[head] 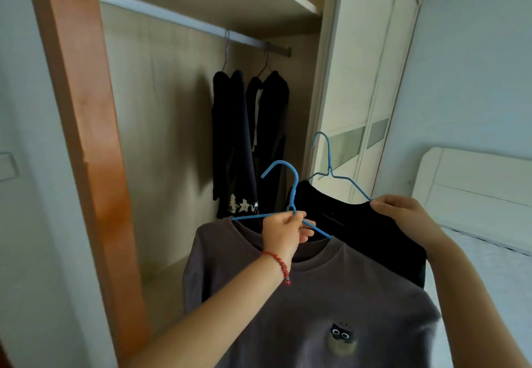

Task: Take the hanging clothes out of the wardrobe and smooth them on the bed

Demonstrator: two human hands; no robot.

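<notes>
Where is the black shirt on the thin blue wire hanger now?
Right of centre in the head view: the right hand holds the black shirt on its thin blue wire hanger behind the grey shirt.

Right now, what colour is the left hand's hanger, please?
Blue hanger, seen in the head view.

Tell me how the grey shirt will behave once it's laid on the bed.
The grey shirt likely goes floppy: it drapes in soft folds below its blue hanger, held by the left hand. Probably light, since one hand carries it. It may need smoothing.

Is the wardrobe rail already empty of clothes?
No, two dark garments hang on hangers from the wardrobe rail.
</notes>
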